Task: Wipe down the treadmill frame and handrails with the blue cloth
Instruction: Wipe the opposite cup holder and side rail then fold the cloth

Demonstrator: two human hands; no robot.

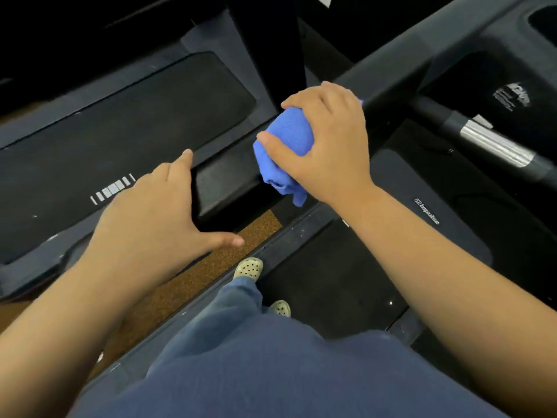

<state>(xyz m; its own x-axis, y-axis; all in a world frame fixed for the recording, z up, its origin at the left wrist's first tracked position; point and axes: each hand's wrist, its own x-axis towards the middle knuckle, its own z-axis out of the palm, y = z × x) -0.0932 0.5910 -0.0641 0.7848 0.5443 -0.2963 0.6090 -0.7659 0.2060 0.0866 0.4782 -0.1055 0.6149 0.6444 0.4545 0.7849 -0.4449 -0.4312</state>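
Note:
A bunched blue cloth (284, 146) sits in the middle of the view, wrapped over the near end of the black treadmill handrail (401, 82). My right hand (325, 140) grips the cloth from above, thumb on its left side, fingers curled over the top. The rail runs up and to the right from under that hand. My left hand (156, 218) hovers lower left with fingers spread and straight, holding nothing, beside a dark block-shaped frame end (226, 182).
A neighbouring treadmill belt (120, 137) lies at the left. A second grip with a silver sensor band (494, 143) runs at the right. Below are a brown floor strip (211, 267), the dark side rail (295, 230) and my feet in pale clogs (248, 267).

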